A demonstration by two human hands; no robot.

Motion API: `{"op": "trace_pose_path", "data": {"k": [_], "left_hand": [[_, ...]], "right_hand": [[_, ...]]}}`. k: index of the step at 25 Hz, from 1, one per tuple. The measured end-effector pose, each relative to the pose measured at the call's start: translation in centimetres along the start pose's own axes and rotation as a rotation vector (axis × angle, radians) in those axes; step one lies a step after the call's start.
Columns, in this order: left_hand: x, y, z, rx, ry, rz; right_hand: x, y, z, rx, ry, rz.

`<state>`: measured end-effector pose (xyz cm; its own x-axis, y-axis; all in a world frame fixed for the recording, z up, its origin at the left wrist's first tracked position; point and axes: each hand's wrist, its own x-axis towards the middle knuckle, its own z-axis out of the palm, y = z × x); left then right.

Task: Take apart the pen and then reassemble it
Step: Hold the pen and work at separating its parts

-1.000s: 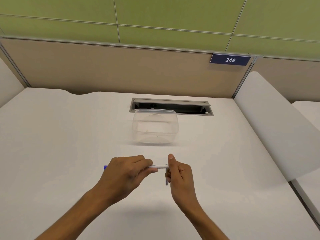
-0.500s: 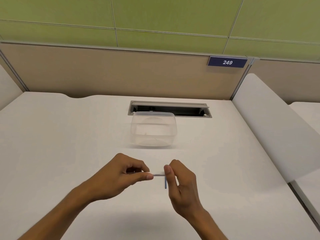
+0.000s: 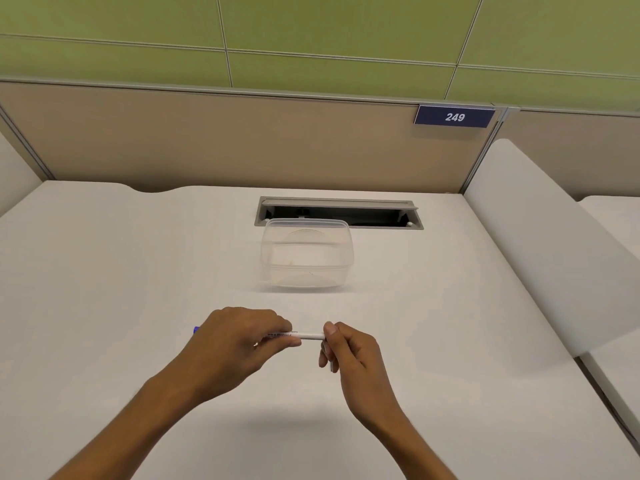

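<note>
A white pen [image 3: 310,336] lies level between my two hands, a little above the white desk [image 3: 104,289]. My left hand [image 3: 239,341] is closed around its left part, and a blue end [image 3: 196,329] pokes out past the knuckles. My right hand [image 3: 346,351] pinches the pen's right end with thumb and fingers. A thin dark piece [image 3: 331,366], perhaps the clip or the refill, hangs down under those fingers; I cannot tell which.
A clear plastic container [image 3: 307,258] stands on the desk beyond my hands. Behind it is an open cable slot [image 3: 339,213] in the desk. A beige partition with a "249" sign [image 3: 454,116] closes the back; a white divider [image 3: 540,237] runs along the right.
The blue end shows again past my left hand after being hidden half a second ago. More of the white barrel is visible between my hands.
</note>
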<state>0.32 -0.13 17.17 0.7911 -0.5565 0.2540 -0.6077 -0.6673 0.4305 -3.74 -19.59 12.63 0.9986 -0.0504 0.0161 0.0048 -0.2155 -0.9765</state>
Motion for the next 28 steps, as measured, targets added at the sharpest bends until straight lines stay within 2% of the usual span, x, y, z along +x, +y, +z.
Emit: {"op": "trace_pose_path", "data": {"k": [4, 7, 10, 13, 16, 19, 24, 28], "left_hand": [[0.3, 0.0, -0.4, -0.277, -0.056, -0.052], [0.5, -0.2, -1.0, -0.551, -0.169, -0.111], [0.5, -0.4, -1.5, -0.621, -0.255, -0.147], [0.4, -0.3, -1.4, -0.484, -0.154, -0.143], [0.2, -0.2, -1.1, -0.216, -0.056, -0.076], [0.2, 0.0, -1.1, -0.097, -0.017, -0.049], [0.2, 0.3, -1.1, 0.059, 0.001, 0.054], [0.4, 0.2, -1.0, 0.022, 0.011, 0.077]], "right_hand": [[-0.2, 0.2, 0.1, -0.131, 0.074, -0.229], [0.1, 0.0, -0.2, -0.269, 0.108, -0.447], [0.3, 0.1, -0.6, -0.333, 0.085, -0.539], [0.2, 0.1, -0.7, -0.314, 0.052, -0.421], [0.1, -0.1, -0.2, -0.163, 0.077, -0.235], [0.2, -0.3, 0.0, -0.023, 0.068, -0.104], [0.3, -0.5, -0.4, 0.051, 0.015, -0.044], [0.1, -0.4, -0.6, 0.039, 0.013, -0.068]]}}
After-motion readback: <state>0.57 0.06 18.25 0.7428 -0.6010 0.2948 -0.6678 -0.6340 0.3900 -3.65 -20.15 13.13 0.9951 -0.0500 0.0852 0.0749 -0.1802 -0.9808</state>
